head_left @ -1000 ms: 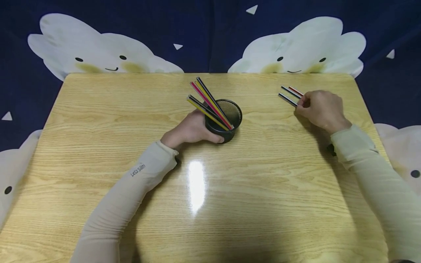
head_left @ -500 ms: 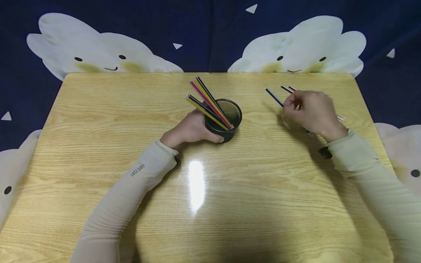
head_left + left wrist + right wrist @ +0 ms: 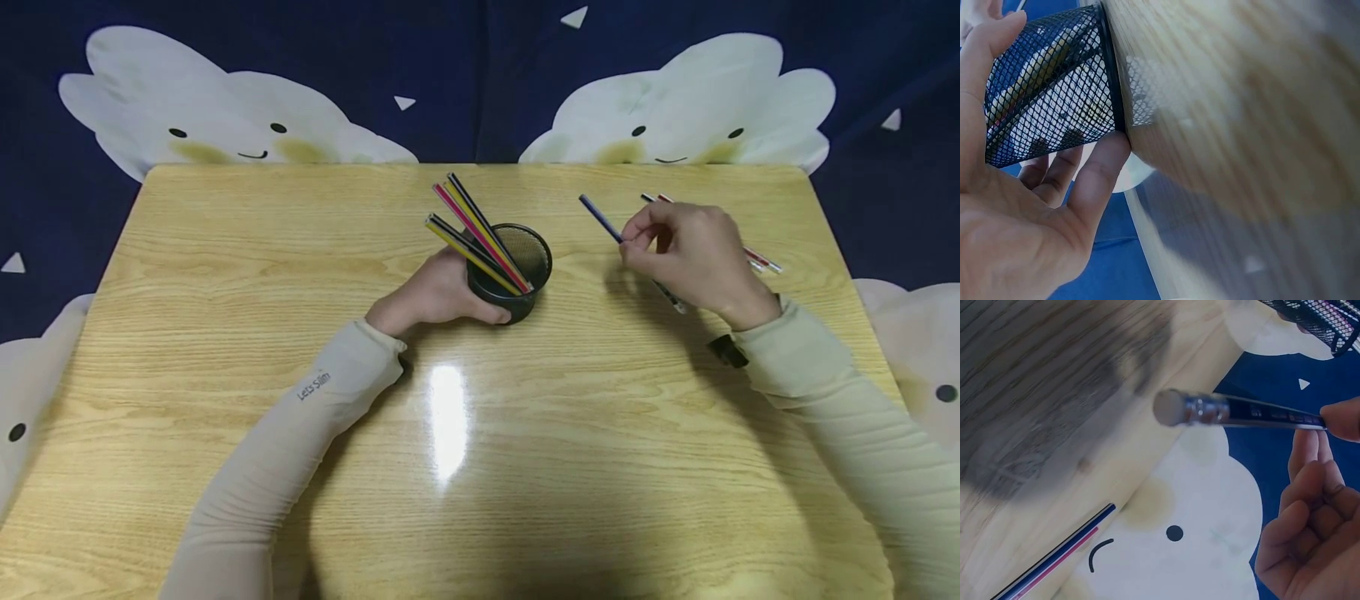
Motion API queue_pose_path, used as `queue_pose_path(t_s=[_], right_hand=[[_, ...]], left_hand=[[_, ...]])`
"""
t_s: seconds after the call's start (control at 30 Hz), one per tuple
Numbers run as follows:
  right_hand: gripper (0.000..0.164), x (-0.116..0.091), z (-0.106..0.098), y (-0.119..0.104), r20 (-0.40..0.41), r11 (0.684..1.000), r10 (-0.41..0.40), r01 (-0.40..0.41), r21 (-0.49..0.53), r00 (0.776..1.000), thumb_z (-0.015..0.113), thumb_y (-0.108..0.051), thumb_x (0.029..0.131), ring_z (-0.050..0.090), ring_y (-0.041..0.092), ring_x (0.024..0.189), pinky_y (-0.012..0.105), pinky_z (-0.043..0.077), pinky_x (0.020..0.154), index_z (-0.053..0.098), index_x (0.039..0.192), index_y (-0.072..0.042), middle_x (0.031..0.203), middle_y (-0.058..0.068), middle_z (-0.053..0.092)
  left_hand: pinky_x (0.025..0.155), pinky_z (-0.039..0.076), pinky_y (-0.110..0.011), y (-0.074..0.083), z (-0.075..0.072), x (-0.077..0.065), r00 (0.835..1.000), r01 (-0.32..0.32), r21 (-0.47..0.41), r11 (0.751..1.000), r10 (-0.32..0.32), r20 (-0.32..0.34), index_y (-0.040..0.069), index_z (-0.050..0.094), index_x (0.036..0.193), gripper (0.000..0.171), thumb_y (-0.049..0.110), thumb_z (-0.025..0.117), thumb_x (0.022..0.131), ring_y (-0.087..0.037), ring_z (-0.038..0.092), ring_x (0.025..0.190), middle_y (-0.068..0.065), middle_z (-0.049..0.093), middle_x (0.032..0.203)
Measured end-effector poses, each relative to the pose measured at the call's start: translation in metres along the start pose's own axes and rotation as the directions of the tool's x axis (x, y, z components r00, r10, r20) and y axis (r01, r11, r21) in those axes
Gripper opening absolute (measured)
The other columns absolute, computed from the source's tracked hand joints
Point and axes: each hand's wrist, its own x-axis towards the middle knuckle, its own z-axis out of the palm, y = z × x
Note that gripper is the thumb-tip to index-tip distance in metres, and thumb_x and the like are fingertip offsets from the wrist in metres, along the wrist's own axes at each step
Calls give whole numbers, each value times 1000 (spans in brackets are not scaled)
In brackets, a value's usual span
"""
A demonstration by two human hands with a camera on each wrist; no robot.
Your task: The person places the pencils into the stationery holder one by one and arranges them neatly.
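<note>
- Left hand (image 3: 442, 290): fingers curled round black mesh cup (image 3: 523, 312) on table (image 3: 525, 458); pencils (image 3: 480, 232) lean inside.
- Right hand (image 3: 693, 250): pinching dark blue pencil (image 3: 600, 218) above table.
- Two loose pencils (image 3: 763, 257) lie partly behind right hand.
- Cloud-print cloth (image 3: 480, 83) beyond.

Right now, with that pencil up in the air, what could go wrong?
The held pencil might twist or slip, because the right grip only pinches it with fingertips. It could also knock the pencils in the cup, which poke out past the rim. And the cup might tip if the left grip let go, since those pencils all lean one way.
</note>
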Motion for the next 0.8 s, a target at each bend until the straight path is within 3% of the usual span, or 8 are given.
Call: queue_pose_path(t_s=[0.5, 0.7, 0.8], right_hand=[[5, 5, 2, -29, -36, 980, -6, 13, 200, 999, 78, -10, 92, 54, 14, 65, 20, 40, 59, 80, 96, -9, 79, -4, 72], [6, 8, 4, -43, -65, 948, -4, 24, 316, 998, 80, -9, 90, 54, 14, 66, 22, 40, 59, 80, 96, -9, 78, -2, 69], [6, 10, 4, -50, -96, 917, -22, 58, 395, 995, 79, -6, 90, 55, 15, 67, 24, 43, 61, 80, 96, -5, 78, 0, 68]], left_hand=[[120, 37, -36, 0, 0, 0, 1000, -28, -25, 999, 28, -1, 11, 64, 145, 78, 25, 99, 77, -20, 56, 135, -4, 68, 138], [119, 37, -36, 0, 0, 0, 1000, -27, -21, 999, 27, -4, 10, 65, 142, 75, 26, 99, 77, -20, 57, 135, -5, 69, 137], [119, 38, -36, 1, 0, 0, 1000, -27, -19, 999, 27, -3, 10, 66, 140, 73, 26, 99, 77, -21, 57, 134, -5, 69, 136]])
